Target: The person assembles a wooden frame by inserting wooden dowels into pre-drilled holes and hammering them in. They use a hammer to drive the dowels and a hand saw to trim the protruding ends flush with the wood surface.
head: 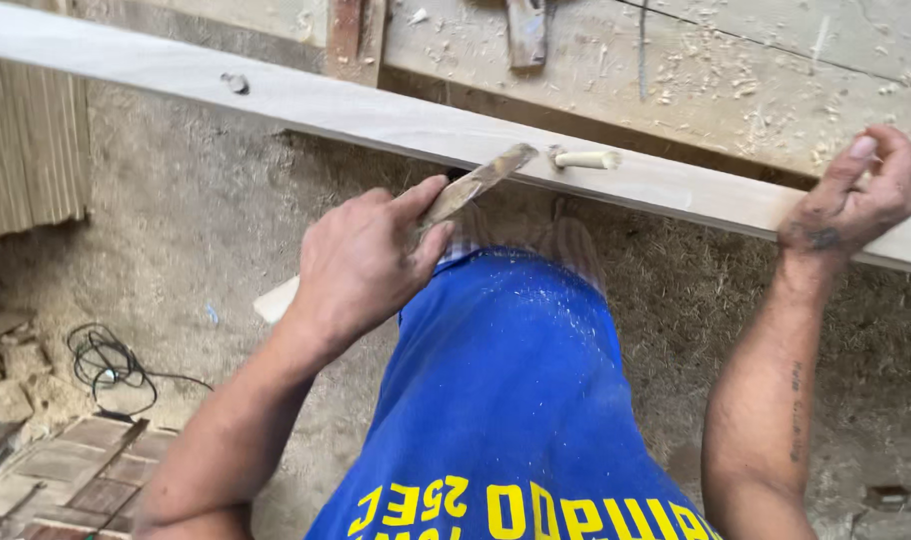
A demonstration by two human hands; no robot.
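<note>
— What do the hands hold?

— The left hand (pixel 361 262) is closed around a flat wooden stick (pixel 471 187). The right hand (pixel 856 195) curls loosely over the long plank's (pixel 376 115) near edge.

— Which way does the stick point?

— Up and right, tip touching the plank beside a pale peg (pixel 586 159). The peg lies along the plank, looking not yet driven in.

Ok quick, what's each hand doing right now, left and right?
Left hand: closed around a flat wooden stick, tip near the dowel peg.
Right hand: gripping the edge of the long plank.
</note>
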